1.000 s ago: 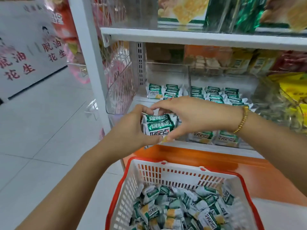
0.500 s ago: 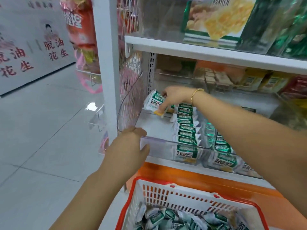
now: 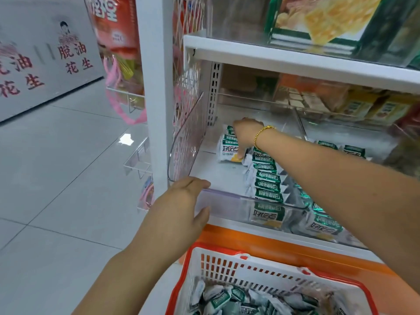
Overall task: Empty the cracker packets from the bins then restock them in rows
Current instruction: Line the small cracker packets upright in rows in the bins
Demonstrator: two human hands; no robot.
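**Second row begins at the back left**

Nearest me, at 6 o'clock, the basket holds loose packets. Beyond it my left hand clasps the left front corner of the bin, fingers over the rim and thumb on the front wall. Past that wall a row of overlapping packets runs toward 12. Farthest off, my right hand pinches a small stack from above, at the back of the bin. The stack sits at 9 o'clock from the row's far end, long axis 9 to 3. Bare floor lies at 6 from it. I judge the left hand nearer the basket for the next pick.
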